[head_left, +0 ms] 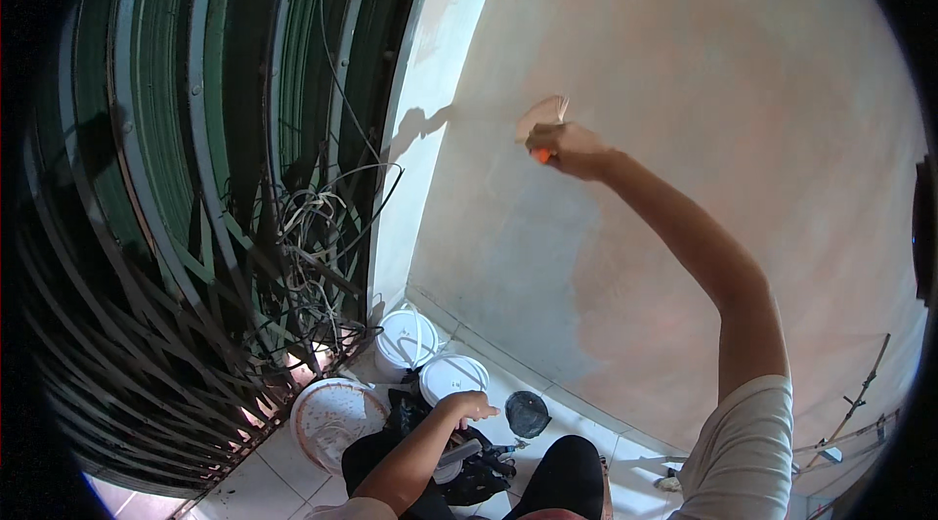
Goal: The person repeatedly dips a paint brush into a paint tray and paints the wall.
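My right hand [572, 149] is raised at the end of an outstretched arm, with its fingers closed round an orange-handled scraper [540, 116]. The scraper's wide, fan-shaped blade is at the patchy beige and grey wall [684, 129]; whether it touches the surface is hard to tell. Low down, in front of a white lidded bucket [453, 375], my left hand [471, 407] hovers with loosely bent fingers apart and nothing visible in it. Beneath it lie a black plastic bag [481, 481] and a grey object [461, 452], partly hidden by my arm.
Another white lidded bucket [406, 337] stands in the corner. A wide, stained white basin [337, 417] sits at the left, and a dark round container [528, 413] on the tiles at the right. A folding metal gate [195, 129] with tangled cables [318, 227] fills the left side.
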